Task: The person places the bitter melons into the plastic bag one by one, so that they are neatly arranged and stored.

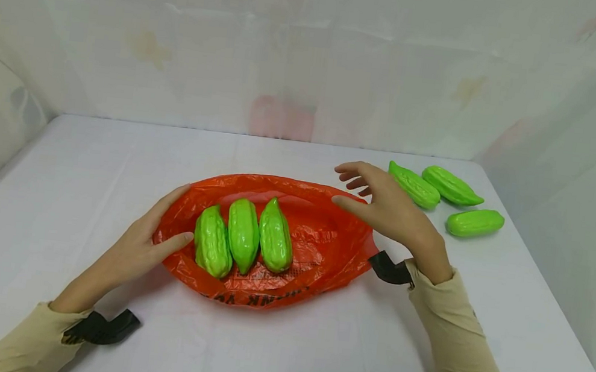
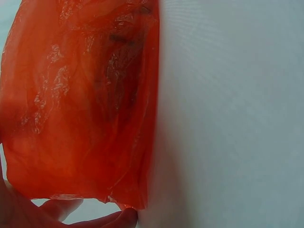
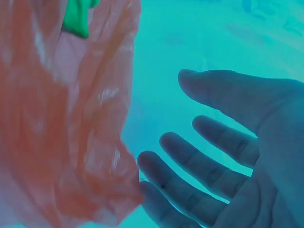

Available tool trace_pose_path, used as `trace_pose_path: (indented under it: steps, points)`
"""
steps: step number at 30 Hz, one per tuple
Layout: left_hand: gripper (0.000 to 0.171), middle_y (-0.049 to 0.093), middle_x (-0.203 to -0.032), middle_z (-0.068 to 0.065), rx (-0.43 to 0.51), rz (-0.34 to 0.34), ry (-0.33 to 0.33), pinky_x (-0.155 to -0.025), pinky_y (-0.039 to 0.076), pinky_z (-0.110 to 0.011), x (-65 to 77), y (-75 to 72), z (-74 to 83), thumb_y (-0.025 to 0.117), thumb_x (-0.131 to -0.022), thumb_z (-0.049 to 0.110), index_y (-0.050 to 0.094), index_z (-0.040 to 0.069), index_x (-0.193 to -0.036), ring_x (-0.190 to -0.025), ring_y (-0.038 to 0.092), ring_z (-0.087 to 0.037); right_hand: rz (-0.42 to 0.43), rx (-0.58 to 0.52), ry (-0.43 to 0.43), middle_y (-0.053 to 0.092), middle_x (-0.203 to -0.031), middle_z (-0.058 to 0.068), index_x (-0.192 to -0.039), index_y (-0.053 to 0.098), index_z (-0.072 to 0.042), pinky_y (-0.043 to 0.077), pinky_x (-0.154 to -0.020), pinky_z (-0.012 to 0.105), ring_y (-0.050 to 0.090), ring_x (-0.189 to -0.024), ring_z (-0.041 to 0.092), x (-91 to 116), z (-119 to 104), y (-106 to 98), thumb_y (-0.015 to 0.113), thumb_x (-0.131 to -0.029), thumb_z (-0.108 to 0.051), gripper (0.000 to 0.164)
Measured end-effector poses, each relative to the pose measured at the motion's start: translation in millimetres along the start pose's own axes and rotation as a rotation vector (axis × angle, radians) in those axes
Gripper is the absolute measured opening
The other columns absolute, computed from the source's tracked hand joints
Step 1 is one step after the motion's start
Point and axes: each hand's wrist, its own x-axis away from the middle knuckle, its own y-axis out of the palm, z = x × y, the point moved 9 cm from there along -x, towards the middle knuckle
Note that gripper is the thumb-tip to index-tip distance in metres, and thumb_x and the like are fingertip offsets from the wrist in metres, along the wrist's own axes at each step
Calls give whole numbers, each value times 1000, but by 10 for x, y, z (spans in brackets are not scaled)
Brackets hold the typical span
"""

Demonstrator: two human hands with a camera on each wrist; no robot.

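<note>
A red plastic bag [image 1: 320,231] lies wide open on the white table, with dark print on its near side. Inside, toward its left end, three glossy green bitter melons [image 1: 244,235] lie side by side. My left hand [image 1: 141,248] holds the bag's left end, its thumb over the rim; in the left wrist view some fingers [image 2: 127,218] show at the bag's end. Above the bag's right end is my right hand [image 1: 383,204], holding nothing, its fingers spread and slightly bent. In the right wrist view a gap shows between its thumb [image 3: 213,88] and the bag.
Three more green bitter melons [image 1: 453,186] lie at the table's back right, beyond my right hand. A pale patterned curtain [image 1: 300,59] hangs behind the white table [image 1: 280,354]. Each sleeve cuff has a black strap piece [image 1: 107,329].
</note>
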Motion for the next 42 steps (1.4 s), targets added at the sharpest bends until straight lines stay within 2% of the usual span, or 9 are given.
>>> trace_pose_path:
  steps: [7,18,29,42]
  points:
    - [79,30,-161,-10,2,-3,-2,-105,33,-74,-1,1,1,63,-95,24,17,39,-158,-143,34,-43,29,30,7,59,-130,17,-137,52,-3,48,-102,52,57,-120,34,-3,146,-84,70,-92,-18,51]
    - [79,31,-161,-10,5,-6,-1,-105,33,-74,-2,4,-10,63,-95,24,16,39,-158,-143,34,-42,75,49,39,61,-130,18,-136,53,-2,48,-102,52,58,-119,35,-9,372,-214,68,-94,-19,47]
    - [79,31,-161,-11,2,0,10,-104,33,-75,0,4,-7,63,-95,24,17,38,-158,-143,34,-43,130,41,120,57,-136,19,-137,51,-1,44,-105,56,54,-124,38,-1,708,-333,66,-95,-20,48]
    - [79,32,-160,-11,-1,9,26,-103,35,-74,3,2,11,64,-95,22,18,36,-158,-141,36,-42,218,29,123,57,-134,24,-135,52,2,42,-106,57,52,-125,42,19,1022,-416,67,-94,-15,47]
